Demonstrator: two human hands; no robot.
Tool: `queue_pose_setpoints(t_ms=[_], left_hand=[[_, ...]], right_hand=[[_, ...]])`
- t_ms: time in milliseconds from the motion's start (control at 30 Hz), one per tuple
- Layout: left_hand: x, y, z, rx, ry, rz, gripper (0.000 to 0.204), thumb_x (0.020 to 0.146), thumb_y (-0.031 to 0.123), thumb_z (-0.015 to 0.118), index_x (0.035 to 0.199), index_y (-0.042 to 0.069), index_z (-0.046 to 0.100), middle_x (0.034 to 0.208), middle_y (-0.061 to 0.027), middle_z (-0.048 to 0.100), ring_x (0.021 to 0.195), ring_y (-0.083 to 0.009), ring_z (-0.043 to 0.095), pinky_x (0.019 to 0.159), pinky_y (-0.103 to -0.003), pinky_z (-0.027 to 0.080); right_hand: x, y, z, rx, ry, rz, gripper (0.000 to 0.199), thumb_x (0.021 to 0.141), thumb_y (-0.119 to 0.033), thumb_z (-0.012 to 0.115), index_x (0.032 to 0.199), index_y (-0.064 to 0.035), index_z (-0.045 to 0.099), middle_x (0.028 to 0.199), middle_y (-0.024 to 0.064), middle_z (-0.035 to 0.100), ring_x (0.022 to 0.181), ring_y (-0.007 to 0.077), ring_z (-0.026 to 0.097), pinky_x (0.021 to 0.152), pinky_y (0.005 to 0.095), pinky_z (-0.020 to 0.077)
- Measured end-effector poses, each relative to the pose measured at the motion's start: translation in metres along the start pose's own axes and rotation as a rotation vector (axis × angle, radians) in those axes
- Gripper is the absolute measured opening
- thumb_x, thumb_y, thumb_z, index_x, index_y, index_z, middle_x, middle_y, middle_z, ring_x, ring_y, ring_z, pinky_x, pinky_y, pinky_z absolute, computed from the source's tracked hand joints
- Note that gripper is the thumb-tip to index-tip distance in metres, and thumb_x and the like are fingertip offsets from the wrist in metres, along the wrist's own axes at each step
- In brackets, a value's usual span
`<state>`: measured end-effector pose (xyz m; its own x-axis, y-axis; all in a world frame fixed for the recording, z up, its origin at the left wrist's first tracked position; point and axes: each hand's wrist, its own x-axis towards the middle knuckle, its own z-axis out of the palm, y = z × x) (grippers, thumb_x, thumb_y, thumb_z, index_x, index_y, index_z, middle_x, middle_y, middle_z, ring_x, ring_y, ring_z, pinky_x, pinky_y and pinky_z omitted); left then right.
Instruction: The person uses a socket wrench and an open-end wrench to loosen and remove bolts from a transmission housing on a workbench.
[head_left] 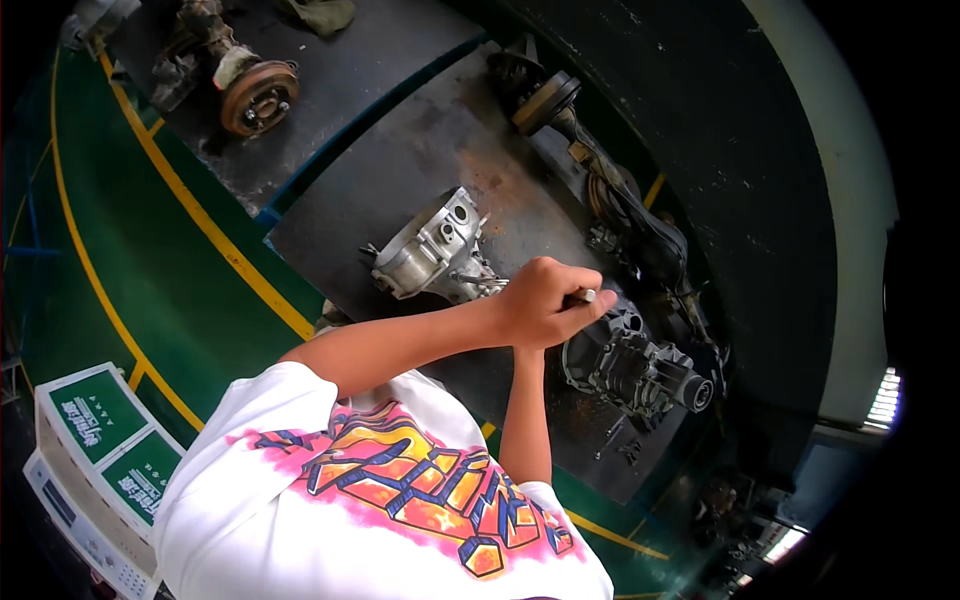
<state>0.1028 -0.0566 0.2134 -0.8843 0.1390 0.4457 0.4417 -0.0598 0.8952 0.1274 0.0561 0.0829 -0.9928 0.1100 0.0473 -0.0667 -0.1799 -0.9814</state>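
My left hand (550, 300) is closed in a fist around a metal bar-like tool. The tool's pale end (588, 296) sticks out beside the thumb, and its kind does not show. My right forearm (526, 420) rises from below to the same spot. The right hand is mostly hidden by the left, so its fingers cannot be made out. Just left of the fists lies a silver bell-shaped gearbox housing (425, 250) on the dark bench. Metal rods (478, 281) show between it and my left hand. To the right, a gearbox with exposed gears (640, 375) rests on the bench.
Small loose parts (628, 450) lie near the bench's (340, 200) right end. A long axle (620, 190) stretches along the far side. A rusty brake drum (260, 98) sits on another bench at the upper left. A cream-coloured machine (90, 530) stands at lower left on the green floor (210, 310).
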Motion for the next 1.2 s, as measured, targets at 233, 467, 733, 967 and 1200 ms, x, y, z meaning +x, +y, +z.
queue_pose_setpoints(t_ms=[233,467,733,967,1200], left_hand=[[0.01,-0.004,0.015,0.021,0.107,0.109,0.026,0.09,0.022,0.064,0.073,0.008,0.051,0.064,-0.0107,0.055,0.063,-0.0334,0.06,0.056,-0.042,0.046],[-0.031,0.024,0.016,-0.164,-0.132,0.246,0.021,0.088,0.023,0.062,0.077,0.007,0.053,0.069,-0.009,0.056,0.067,-0.0296,0.061,0.059,-0.042,0.047],[-0.002,0.004,0.001,-0.312,-0.116,0.195,0.03,0.094,0.023,0.053,0.07,0.005,0.053,0.056,-0.0135,0.058,0.052,-0.0366,0.059,0.05,-0.044,0.048],[-0.005,0.003,0.02,-0.102,-0.15,0.259,0.035,0.093,0.029,0.059,0.067,0.008,0.052,0.055,-0.0108,0.058,0.049,-0.0326,0.059,0.046,-0.042,0.048],[-0.037,0.018,0.014,-0.051,-0.281,0.194,0.034,0.092,0.03,0.06,0.067,0.008,0.055,0.055,-0.0117,0.06,0.05,-0.0325,0.06,0.047,-0.041,0.048]], right_hand=[[-0.059,-0.013,0.019,-1.184,-0.235,-0.457,0.036,0.101,-0.029,0.05,0.125,-0.0041,0.061,0.137,0.0141,0.059,0.139,0.033,0.041,0.107,0.0473,0.0348],[-0.012,-0.003,0.093,-1.117,-0.022,-0.436,0.02,0.102,-0.015,0.047,0.098,-0.003,0.063,0.121,0.0171,0.067,0.122,0.0375,0.057,0.102,0.0454,0.0395],[-0.027,0.012,0.003,-0.691,0.344,-0.215,0.038,0.106,-0.025,0.045,0.116,0.0057,0.065,0.123,0.0154,0.068,0.114,0.0201,0.058,0.1,0.0308,0.0433],[-0.079,0.034,0.048,-0.971,0.13,-0.578,0.025,0.104,-0.027,0.045,0.101,-0.0061,0.058,0.125,0.0125,0.067,0.126,0.0328,0.056,0.105,0.0461,0.0366],[-0.017,0.004,0.091,-1.109,0.04,-0.468,0.019,0.104,-0.018,0.046,0.093,-0.0034,0.051,0.098,0.0114,0.072,0.109,0.0332,0.065,0.093,0.0426,0.0435]])
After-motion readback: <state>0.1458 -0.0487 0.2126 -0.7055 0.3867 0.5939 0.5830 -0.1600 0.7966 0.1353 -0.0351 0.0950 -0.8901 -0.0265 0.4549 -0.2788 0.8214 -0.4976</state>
